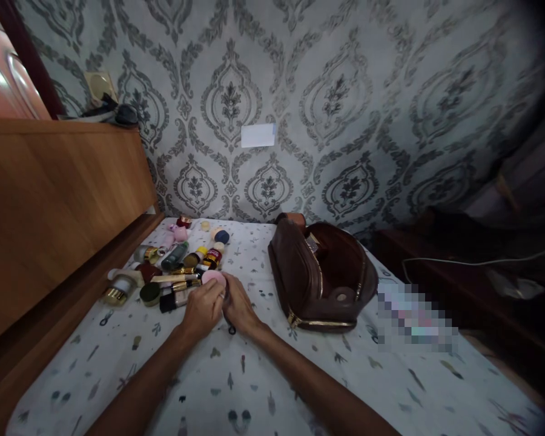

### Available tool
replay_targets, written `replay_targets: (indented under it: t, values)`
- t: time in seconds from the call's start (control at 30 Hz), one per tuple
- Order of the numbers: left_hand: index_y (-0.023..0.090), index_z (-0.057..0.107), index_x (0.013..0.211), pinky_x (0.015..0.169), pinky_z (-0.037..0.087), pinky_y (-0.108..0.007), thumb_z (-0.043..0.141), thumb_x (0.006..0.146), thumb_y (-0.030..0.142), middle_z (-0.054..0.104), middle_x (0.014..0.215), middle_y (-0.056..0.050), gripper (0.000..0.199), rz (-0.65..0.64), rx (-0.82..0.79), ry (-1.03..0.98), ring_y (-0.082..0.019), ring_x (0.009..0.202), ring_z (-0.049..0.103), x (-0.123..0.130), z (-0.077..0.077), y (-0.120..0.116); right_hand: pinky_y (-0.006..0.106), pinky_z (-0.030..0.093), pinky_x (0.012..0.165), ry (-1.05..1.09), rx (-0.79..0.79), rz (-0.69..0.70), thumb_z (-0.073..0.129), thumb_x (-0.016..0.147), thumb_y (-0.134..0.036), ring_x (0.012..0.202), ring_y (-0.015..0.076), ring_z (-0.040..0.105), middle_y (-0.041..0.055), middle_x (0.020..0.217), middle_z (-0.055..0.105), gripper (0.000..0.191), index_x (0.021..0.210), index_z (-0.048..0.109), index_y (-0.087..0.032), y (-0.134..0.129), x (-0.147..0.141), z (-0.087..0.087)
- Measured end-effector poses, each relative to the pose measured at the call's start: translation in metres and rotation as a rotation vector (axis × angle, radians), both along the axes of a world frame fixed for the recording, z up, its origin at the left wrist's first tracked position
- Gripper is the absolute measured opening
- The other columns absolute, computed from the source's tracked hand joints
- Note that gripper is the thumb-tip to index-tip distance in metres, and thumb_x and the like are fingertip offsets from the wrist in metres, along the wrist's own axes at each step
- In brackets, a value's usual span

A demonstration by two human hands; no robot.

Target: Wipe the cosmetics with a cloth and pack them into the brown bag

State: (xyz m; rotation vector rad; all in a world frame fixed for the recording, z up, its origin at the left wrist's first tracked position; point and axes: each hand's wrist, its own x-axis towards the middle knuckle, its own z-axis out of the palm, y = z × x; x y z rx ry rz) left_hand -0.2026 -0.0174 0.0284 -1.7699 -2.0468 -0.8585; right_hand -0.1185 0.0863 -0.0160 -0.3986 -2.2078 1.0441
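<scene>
Smooth brown leather-look bag [293, 266] (shiny metal zips); printed cloth [254, 387] beneath.

A wooden cabinet [59, 200] stood at the left, dark items [120, 114] lying on top. A white rectangle [258, 135] showed against the patterned wallpaper [336, 97]; a pale cord [481, 262] trailed at the right.

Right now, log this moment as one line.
left hand: holding pink disc | right hand: close beside it | brown bag: open, right of hands | cosmetics: grouped, left of hands
</scene>
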Motion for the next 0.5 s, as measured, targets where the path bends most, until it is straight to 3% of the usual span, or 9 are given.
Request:
replay_targets:
  t: [0.23,0.5]
  values:
    - [0.020,0.055,0.076,0.061,0.040,-0.029,0.038,0.083,0.010,0.061,0.075,-0.004,0.021,0.014,-0.049,0.053,-0.018,0.067,0.057,0.002,-0.008,0.003,0.042,0.043,0.104,0.052,-0.081,0.024,0.053,0.072,-0.011,0.118,0.0236,0.056,0.0089,0.128,0.061,0.059,0.130,0.050,-0.022,0.001,0.004,-0.005]
    - [0.020,0.058,0.081,0.062,0.041,-0.029,0.041,0.081,0.009,0.063,0.079,-0.004,0.020,0.031,-0.110,0.078,-0.019,0.072,0.060,0.004,-0.008,0.002,0.045,0.043,0.105,0.083,-0.094,0.003,0.052,0.071,-0.012,0.118,0.0252,0.057,0.0105,0.127,0.062,0.058,0.128,0.054,-0.019,0.002,0.003,-0.012]
